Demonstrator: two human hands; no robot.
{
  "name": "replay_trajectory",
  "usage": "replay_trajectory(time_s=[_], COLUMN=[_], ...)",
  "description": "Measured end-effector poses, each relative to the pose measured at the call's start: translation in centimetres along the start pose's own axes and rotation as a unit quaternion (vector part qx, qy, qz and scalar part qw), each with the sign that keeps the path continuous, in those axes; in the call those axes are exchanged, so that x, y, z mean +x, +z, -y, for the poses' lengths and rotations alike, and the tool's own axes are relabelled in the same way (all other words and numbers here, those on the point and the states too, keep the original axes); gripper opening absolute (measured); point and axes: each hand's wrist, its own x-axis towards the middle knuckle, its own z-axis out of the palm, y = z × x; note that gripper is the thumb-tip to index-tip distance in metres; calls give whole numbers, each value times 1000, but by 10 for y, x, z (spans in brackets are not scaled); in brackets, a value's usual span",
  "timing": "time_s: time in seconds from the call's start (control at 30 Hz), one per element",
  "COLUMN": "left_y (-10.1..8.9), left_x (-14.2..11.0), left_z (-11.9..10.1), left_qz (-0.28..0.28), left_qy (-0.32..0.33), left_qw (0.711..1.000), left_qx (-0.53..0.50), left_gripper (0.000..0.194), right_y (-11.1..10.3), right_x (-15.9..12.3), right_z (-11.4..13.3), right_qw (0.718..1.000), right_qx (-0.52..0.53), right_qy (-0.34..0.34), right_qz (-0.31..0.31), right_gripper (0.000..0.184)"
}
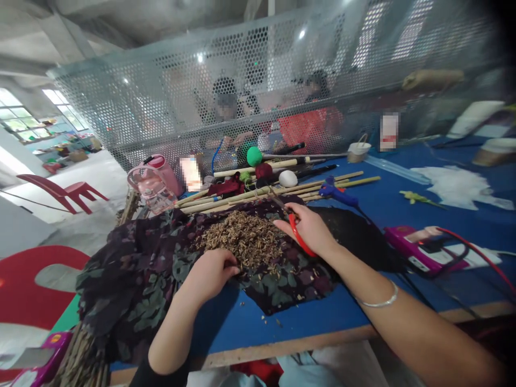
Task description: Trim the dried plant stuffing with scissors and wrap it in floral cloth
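A heap of small brown dried plant pieces (242, 236) lies on a dark camouflage-patterned cloth (129, 263) on the blue table. At the heap's near left edge is my left hand (213, 273), its fingers curled in and the thumb close to them. Whatever those fingers may hold is hidden. My right hand (312, 228), beyond the heap's right side, grips red-handled scissors (298, 236). Their blades point away from me, up and to the left, towards a bundle of long pale sticks (226, 201). A few crumbs lie scattered on the near part of the cloth and table.
Behind the cloth lie a green ball (254, 156), a white ball (288, 178) and a blue glue gun (337, 193). At right is a purple power strip (419, 250) with cables. A perforated metal screen (161, 113) closes the back; people sit beyond it. A pink bottle (167, 174) stands back left.
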Motion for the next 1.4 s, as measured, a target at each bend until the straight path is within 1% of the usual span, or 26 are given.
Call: replay_trajectory(time_s=[0.1,0.2,0.23,0.33,0.43,0.53,0.63,0.7,0.77,0.8,0.83,0.9,0.97,1.03,1.1,1.13,1.17,1.2,1.23,1.27,1.3,1.33,1.37,1.4], left_y=[-7,-5,-2,12,25,34,43,51,60,64,68,72,72,70,65,62,57,52,45,37,28,20,12,5], left_x=[-1,-5,-5,-6,-6,-10,-17,-21,-22,-22,-22,-21,-21,-23,-27,-29,-31,-32,-33,-34,-35,-36,-36,-37], left_z=[-2,-2,-3,-7,-13,-21,-33,-42,-48,-50,-51,-52,-51,-52,-54,-53,-51,-46,-38,-27,-14,0,14,27], left_qz=[-16,-27,-19,22,26,-1,-29,-37,-32,-26,-19,-10,-11,-2,20,23,9,-24,-78,-145,-226,-300,-348,-370], left_qy=[6,11,13,21,33,49,79,112,140,147,150,147,153,173,191,192,181,158,125,78,28,-29,-94,-167], left_qw=[1000,999,999,999,999,999,996,992,989,989,989,989,988,983,978,977,978,980,980,977,966,949,932,914], left_qx=[-23,-41,-43,-43,-30,-12,-28,-41,-32,-21,-8,0,-23,-55,-80,-92,-106,-122,-132,-137,-125,-91,-42,11], left_gripper=[15,15,13,9,17,20,24,33,42,40,32,13,15,16,14,14,15,17,18,20,24,28,33,42], right_y=[-27,-47,-51,-55,-55,-55,-54,-53,-53,-54,-56,-62,-71,-79,-80,-77,-72,-64,-53,-40,-25,-9,8,26], right_x=[-8,-27,-34,-45,-39,-24,-14,-14,-15,-16,-15,-13,-7,0,9,14,19,25,30,36,42,46,49,51], right_z=[-18,-46,-55,-71,-69,-61,-56,-56,-59,-61,-62,-65,-64,-57,-41,-30,-17,-2,15,33,51,70,88,105], right_qw=[992,969,957,924,913,901,895,898,902,902,900,892,881,870,871,881,898,918,936,944,945,941,933,922], right_qx=[-75,-152,-178,-248,-265,-281,-298,-302,-304,-307,-312,-319,-318,-323,-338,-335,-319,-283,-229,-171,-127,-108,-113,-127], right_qy=[98,173,199,252,265,283,285,268,248,239,228,202,174,162,143,116,72,13,-48,-110,-159,-196,-229,-262], right_qz=[35,91,116,145,160,172,171,174,181,186,199,247,303,334,326,313,295,278,264,258,257,254,254,254], right_gripper=[51,53,55,58,53,50,46,44,41,40,39,34,31,30,29,32,38,45,51,57,60,62,64,63])
